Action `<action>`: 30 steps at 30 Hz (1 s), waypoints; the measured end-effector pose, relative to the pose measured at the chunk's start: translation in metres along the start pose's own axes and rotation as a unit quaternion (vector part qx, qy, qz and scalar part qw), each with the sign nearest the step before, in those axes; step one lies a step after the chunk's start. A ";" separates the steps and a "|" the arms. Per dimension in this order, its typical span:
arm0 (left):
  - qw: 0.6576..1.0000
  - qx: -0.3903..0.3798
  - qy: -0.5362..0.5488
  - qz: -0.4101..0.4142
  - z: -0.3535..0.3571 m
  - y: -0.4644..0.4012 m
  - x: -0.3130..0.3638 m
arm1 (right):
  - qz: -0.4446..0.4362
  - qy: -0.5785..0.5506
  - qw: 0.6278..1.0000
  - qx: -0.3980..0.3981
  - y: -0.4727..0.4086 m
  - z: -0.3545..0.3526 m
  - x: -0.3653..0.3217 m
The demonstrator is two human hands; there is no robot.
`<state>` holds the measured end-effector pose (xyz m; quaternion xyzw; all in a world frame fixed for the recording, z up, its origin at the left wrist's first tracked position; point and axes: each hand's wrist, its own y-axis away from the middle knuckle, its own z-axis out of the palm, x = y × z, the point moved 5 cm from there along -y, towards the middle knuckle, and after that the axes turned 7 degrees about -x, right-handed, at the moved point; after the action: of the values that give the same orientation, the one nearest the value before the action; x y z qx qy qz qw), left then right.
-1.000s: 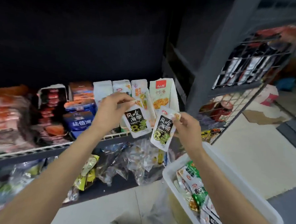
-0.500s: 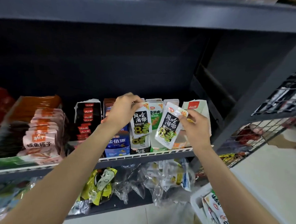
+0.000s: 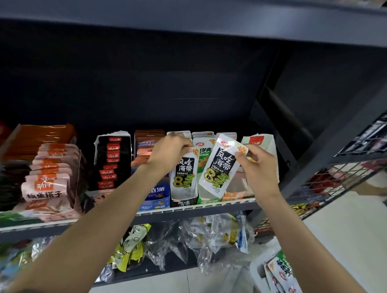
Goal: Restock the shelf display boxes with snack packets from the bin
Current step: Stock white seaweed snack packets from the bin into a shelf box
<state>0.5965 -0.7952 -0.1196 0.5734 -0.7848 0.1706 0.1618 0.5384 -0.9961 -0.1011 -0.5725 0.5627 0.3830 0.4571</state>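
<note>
At the shelf's front edge, above the black display box (image 3: 183,197), I am on the loading step: my left hand (image 3: 168,153) pinches the top of a kelp packet (image 3: 185,171) between thumb and curled fingers, its lower part already down inside that box. My right hand (image 3: 257,165) pinches the upper corner of a second packet (image 3: 220,168), which hangs tilted just beside the first, in front of the green box (image 3: 204,151) and not yet in any box.

Next, I judge, the left packet needs pushing down until it sits flush behind the box's front lip. Then the second one wants straightening upright and sliding into the same box, not the green one beside it.

Both my forearms reach up and forward from below, the left one crossing in front of the blue box (image 3: 157,195), wrists bent slightly toward each other. The bin (image 3: 256,267) sits low at my right, more packets (image 3: 284,281) lying in it.
</note>
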 end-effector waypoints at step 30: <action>0.996 -0.054 -0.049 -0.044 -0.006 0.049 -0.019 | -0.053 0.204 0.975 -0.070 -0.031 0.103 0.026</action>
<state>0.5553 -0.7623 -0.1268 0.6058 -0.7735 0.0926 0.1616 0.5790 -0.9071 -0.1532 -0.6985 0.5844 0.2716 0.3111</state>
